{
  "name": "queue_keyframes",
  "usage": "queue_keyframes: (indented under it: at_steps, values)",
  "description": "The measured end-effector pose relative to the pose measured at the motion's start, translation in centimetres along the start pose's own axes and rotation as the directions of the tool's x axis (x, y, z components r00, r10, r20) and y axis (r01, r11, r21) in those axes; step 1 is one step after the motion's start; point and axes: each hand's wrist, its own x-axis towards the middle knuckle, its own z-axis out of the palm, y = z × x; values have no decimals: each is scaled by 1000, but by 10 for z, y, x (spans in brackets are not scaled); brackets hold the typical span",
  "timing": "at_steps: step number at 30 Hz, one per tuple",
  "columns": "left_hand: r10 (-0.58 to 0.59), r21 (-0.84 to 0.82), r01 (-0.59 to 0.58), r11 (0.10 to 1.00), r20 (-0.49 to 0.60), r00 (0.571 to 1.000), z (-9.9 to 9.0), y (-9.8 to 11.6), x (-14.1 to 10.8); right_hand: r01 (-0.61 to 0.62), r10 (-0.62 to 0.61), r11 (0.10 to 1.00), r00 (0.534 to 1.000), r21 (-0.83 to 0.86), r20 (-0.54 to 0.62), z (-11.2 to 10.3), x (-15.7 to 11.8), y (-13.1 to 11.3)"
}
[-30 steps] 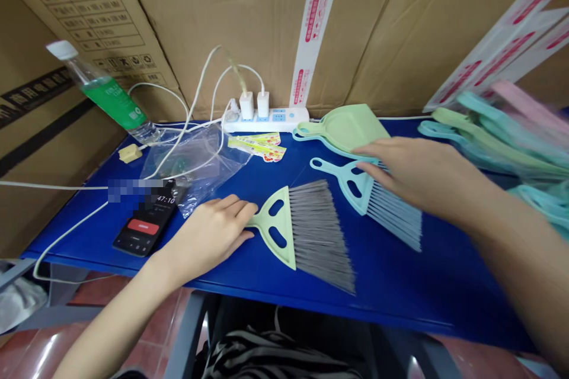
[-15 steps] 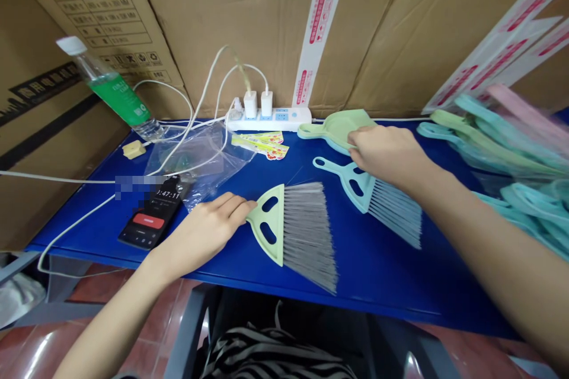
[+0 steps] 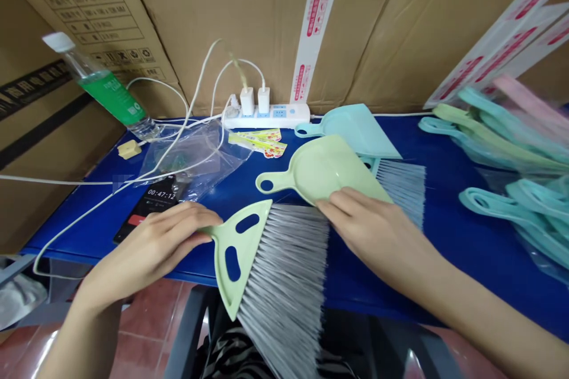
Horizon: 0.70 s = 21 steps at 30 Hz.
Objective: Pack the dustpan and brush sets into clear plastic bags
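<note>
My left hand point(image 3: 166, 243) grips the handle of a light green hand brush point(image 3: 237, 251), whose grey bristles fan right and hang over the table's front edge. A light green dustpan point(image 3: 326, 169) is in my right hand point(image 3: 362, 222), the fingers closed on its near side edge; its looped handle points left. Behind it a light blue dustpan point(image 3: 351, 127) lies on the blue table point(image 3: 440, 237). Partly covered by the green dustpan is a blue brush point(image 3: 402, 183), with its bristles showing to the right.
Bagged blue, green and pink handles point(image 3: 502, 124) lie at the right, with more blue handles point(image 3: 511, 204) in front. A power strip point(image 3: 284, 113) with white cables, a leaning water bottle point(image 3: 111, 95), a phone point(image 3: 151, 201) and a clear plastic bag point(image 3: 200, 157) occupy the left. Cardboard boxes point(image 3: 249, 6) stand behind.
My right hand has taken the green dustpan off the blue one and brought it nearer, over the blue brush. My left hand has lifted and tilted the green brush toward me.
</note>
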Motion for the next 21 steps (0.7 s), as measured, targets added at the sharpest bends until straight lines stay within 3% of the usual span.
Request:
queue_keyframes:
  at_steps: [3, 11, 15, 17, 19, 21]
  values:
    - [-8, -6, 8, 1000, -20, 1000, -9, 0, 3, 20, -20, 998, 1000, 59, 0, 6, -2, -7]
    - [-119, 29, 123, 992, -102, 988, -30, -12, 6, -96, 97, 947, 995, 305, 12, 14, -11, -30]
    - [-150, 130, 159, 979, -76, 986, -15, -9, 20, -10, 8, 931, 1000, 364, 8, 16, -19, -56]
    - [-143, 214, 152, 965, -57, 988, -5, -6, 32, -46, 54, 933, 998, 357, -15, 11, -28, -65]
    - [-106, 215, 110, 970, -34, 994, 2, -2, 43, -79, 82, 919, 997, 387, 9, 1, -42, -63]
    - [-90, 202, 94, 975, -27, 996, 6, 3, 52, -61, 31, 882, 997, 468, 72, -12, -59, -49]
